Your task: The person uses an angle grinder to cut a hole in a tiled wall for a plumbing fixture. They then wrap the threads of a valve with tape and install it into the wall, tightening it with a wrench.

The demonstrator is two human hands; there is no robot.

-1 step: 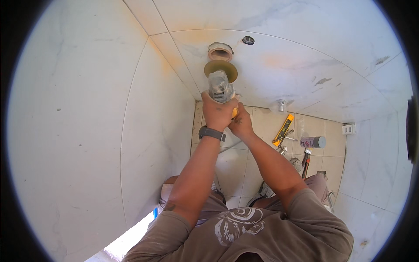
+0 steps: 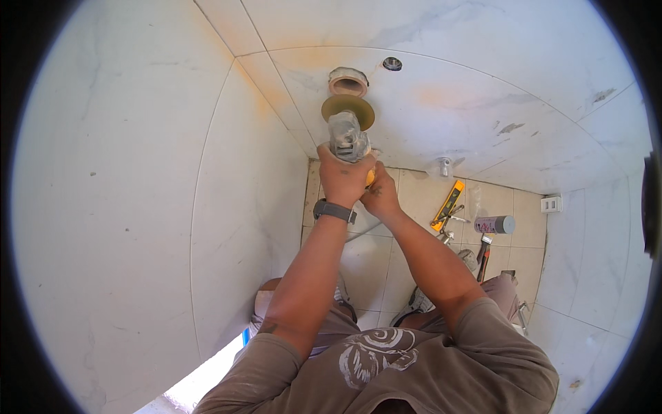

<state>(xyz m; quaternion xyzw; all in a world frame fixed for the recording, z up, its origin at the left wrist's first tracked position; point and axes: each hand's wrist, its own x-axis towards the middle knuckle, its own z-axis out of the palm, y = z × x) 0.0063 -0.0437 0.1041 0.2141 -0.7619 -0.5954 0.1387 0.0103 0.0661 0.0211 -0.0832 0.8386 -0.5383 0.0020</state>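
Grinder: one, grey-headed (image 2: 349, 142), at the far side left of the middle, held up in front of the far wall (image 2: 420, 134).
Disc: one, round and olive-yellow (image 2: 360, 112), on the grinder's far end; just beside the pipe opening, though whether they touch I cannot tell.
Holes in the far wall: two; a wide pipe opening (image 2: 347, 85) with a rough rim, and a smaller dark fitting (image 2: 392, 63) to its right.
Tap fitting: one, metal (image 2: 445, 166), low on the far wall.
Floor tools: one yellow level (image 2: 448, 205), tilted, with small metal pieces across its near end, too tangled to count; one hammer (image 2: 484, 257) with a red and black handle, nearer and to the right.
Shoes: two, the left (image 2: 343, 298) and the right (image 2: 418, 301), on the tiled floor.
Left hand: (image 2: 345, 181) closed around the grinder just behind its head; a dark watch (image 2: 335, 211) on the wrist.
Right hand: (image 2: 380, 192) just beside the left and nearer, curled around the yellow part of the grinder; its fingertips are hidden.
Containers: one can (image 2: 494, 225) with a grey end, lying on its side at the right; its contents cannot be seen. The pipe opening is dark inside.
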